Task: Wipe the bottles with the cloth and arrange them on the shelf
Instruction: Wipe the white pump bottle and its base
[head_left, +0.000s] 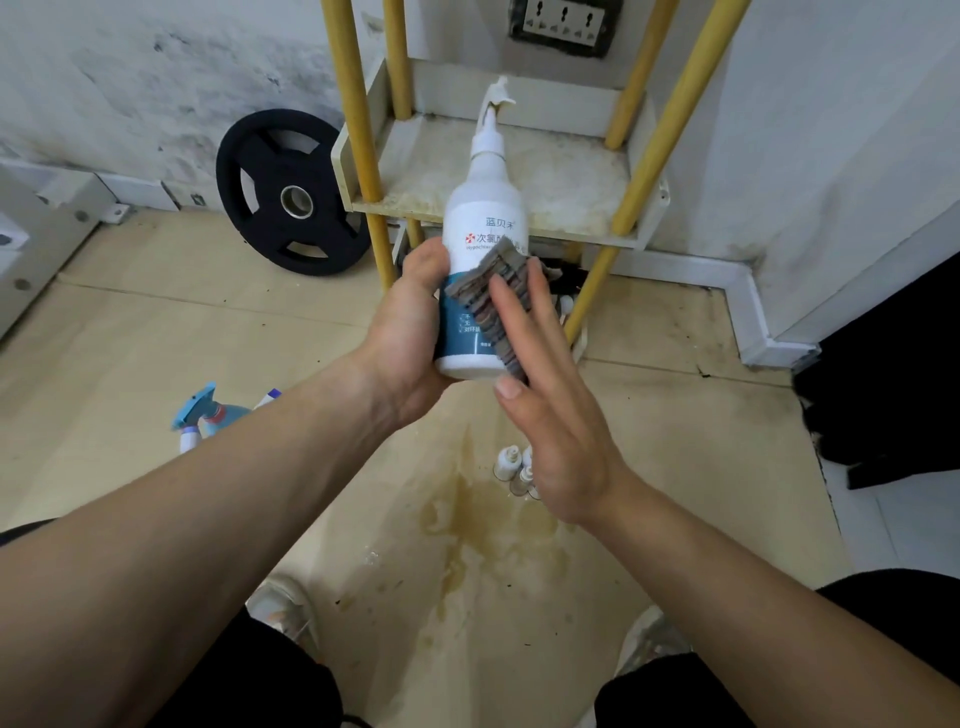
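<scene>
The cloth (493, 306) and the left hand (405, 338) cover much of the bottle (485, 208), so its print reads only in part. The left hand's fingers are out of sight behind the bottle. The right hand (545, 395) hides part of the small bottles (508, 462) on the floor (208, 322); their count cannot be told. The left forearm (234, 493) covers most of a spray bottle (208, 413). The shelf (571, 182) runs off the top edge.

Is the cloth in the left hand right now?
No, the left hand grips the white spray bottle while the right hand presses the cloth against it with straight fingers.
</scene>
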